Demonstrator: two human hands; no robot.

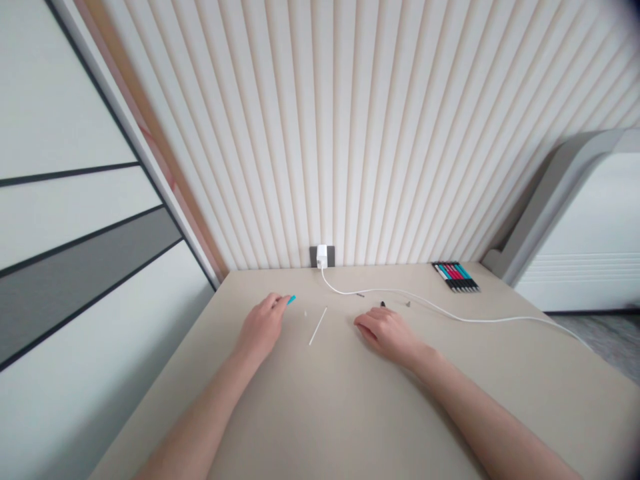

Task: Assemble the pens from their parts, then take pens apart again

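My left hand [264, 321] is closed in a pinch around a blue pen barrel [291, 300], whose end sticks out past the fingertips. Just right of it lies a thin white refill [317, 325] on the table, with a tiny clear piece [305, 313] beside it. My right hand [383, 327] rests low over the table with its fingers curled together; whatever may be in them is hidden. Right behind its knuckles shows a small black piece [383, 304]. Farther back are a small metal spring [361, 295] and a little grey clip [408, 304].
A row of several pens [456, 277] with blue, red and white barrels lies at the back right. From a white charger [322, 256] in the wall socket, a white cable [440, 312] crosses the table [310, 413] to the right edge. A white cabinet [100, 333] stands left.
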